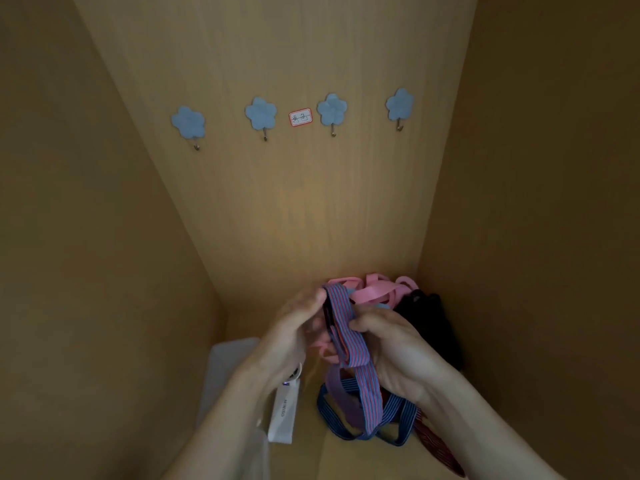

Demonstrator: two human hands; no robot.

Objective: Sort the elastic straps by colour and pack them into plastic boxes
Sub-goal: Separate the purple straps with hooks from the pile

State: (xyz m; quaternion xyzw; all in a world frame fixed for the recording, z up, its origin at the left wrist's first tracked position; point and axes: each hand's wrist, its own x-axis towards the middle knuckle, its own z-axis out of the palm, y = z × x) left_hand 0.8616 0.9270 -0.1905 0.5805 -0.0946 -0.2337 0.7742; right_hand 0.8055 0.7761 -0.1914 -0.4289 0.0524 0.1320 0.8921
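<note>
Two bare forearms reach up from the bottom edge into a wooden cupboard compartment. On the compartment floor nearest the viewer, a red striped strap [437, 445] lies at the lower right, beside loose loops of blue striped strap [398, 421]. To the left is a clear plastic box [227, 372], with a white label [284, 415] next to it; its small vertical print appears to read "MINISO".

Above the floor, both hands hold one red-and-blue striped strap [341, 318], folded into a hanging loop. The left hand [294, 329] has its fingers curled and pinches the strap's top fold with the thumb. The right hand [393, 346] pinches the same strap lower down, its fingers bent round the band.

Behind the hands, a tangle of pink straps [375, 289] sits in the back right corner, touching a black heap [433, 322] too dark to identify.

Higher on the back wall hang four blue flower-shaped hooks [260, 113] in a row. Between the second and third is a small red-bordered sticker [300, 117] with handwritten characters, not legible.
</note>
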